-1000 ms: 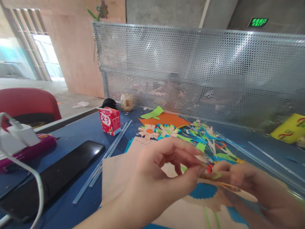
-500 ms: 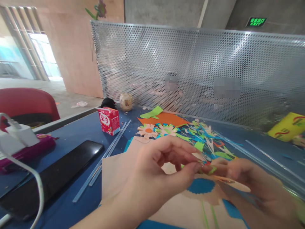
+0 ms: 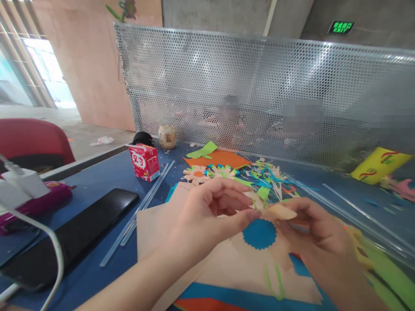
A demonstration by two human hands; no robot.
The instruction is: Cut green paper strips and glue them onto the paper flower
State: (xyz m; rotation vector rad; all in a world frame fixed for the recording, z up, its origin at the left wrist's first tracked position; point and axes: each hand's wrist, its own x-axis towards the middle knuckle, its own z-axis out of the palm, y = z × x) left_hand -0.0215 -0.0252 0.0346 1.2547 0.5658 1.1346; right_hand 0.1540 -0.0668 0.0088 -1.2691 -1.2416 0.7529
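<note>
the beige paper petal [image 3: 281, 211] sits pinched between our two hands, just above the blue scalloped disc [image 3: 259, 233] that we take as our landmark. our left hand [image 3: 207, 214] comes in from the lower left, forearm slanting up, thumb and forefinger narrowed onto the petal's near end, the other fingers curled loosely above. our right hand [image 3: 313, 224] comes from the lower right of the disc, fingers closed on the petal's far end; we cannot tell how the grip sits underneath, as the knuckles hide it. the disc lies on a beige sheet [image 3: 155, 229], with thin green strips [image 3: 274, 283] just below it. left of the disc lie clear sticks [image 3: 142, 205] and a black phone [image 3: 74, 235]. beyond the disc are paper flowers [image 3: 207, 172], coloured scraps [image 3: 275, 181], an orange sheet [image 3: 220, 159] and a red carton [image 3: 143, 161]. farthest stands a perforated metal screen [image 3: 259, 86]; what is behind it is blurred.
</note>
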